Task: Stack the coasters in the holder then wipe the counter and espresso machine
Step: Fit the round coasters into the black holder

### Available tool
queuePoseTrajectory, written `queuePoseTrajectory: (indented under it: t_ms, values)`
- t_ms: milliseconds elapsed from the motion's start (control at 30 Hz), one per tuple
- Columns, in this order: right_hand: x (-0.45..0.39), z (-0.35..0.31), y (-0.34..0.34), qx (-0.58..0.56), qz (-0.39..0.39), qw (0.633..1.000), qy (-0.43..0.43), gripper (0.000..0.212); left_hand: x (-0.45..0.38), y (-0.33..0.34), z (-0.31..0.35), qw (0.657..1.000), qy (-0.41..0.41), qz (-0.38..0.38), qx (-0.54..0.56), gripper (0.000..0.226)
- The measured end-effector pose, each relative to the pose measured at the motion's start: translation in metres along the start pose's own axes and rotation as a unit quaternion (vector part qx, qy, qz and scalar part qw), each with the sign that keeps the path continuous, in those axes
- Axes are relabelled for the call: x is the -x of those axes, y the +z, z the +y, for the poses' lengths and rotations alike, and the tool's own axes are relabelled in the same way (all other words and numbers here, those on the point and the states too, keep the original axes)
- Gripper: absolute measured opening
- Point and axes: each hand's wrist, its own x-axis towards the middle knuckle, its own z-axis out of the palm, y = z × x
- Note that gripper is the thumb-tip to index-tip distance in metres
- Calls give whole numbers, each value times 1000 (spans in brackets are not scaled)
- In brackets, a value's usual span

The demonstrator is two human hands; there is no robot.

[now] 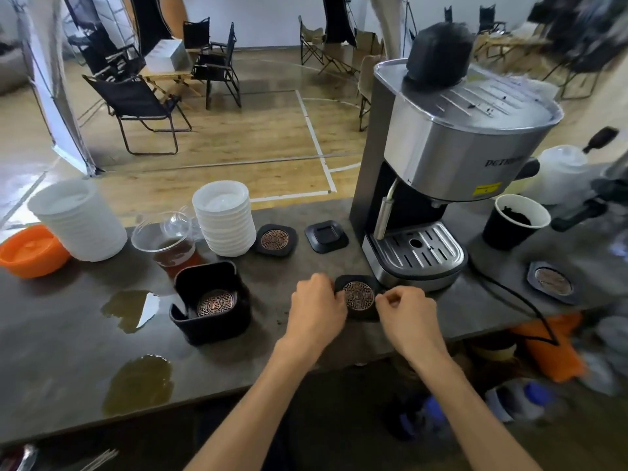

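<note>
Between left hand (pixel 317 305) and right hand (pixel 406 312), coaster (pixel 358 295) edges stay hidden.

makeshift coffee stall in gym hall: espresso machine (pixel 438 171), court-lined floor (pixel 272 130), folding chairs (pixel 142 107).

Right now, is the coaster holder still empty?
No, the coaster holder already has one patterned coaster lying flat inside it.

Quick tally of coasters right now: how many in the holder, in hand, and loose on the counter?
In the holder: 1 visible; any beneath it are hidden
Held by both hands: 1
Loose on the counter: 3
Total: 5
</note>
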Motion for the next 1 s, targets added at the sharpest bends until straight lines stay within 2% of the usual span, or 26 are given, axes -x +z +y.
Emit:
queuePoseTrajectory:
  t_ms: [133, 233, 367, 533, 767, 1000]
  values:
    - [-13, 1, -2, -7, -42, 999, 6, 17, -8, 6, 0, 999, -46, 10, 13, 20]
    - [-11, 3, -13, -56, -44, 997, -21, 17, -9, 5, -3, 996, -62, 11, 57, 18]
    - [-7, -8, -30, -157, -63, 984, -48, 15, -3, -11, -6, 987, -56, 58, 140, 20]
    - [-1, -40, -34, -234, -113, 963, -70, 18, 11, -47, -9, 980, -31, 108, 167, 18]
    - [5, -130, 15, -198, -161, 954, -157, 29, 21, -137, -62, 964, -49, 201, 168, 16]
    - [10, -165, 81, -169, -202, 955, -136, 34, 11, -164, -115, 960, -138, 206, 130, 21]
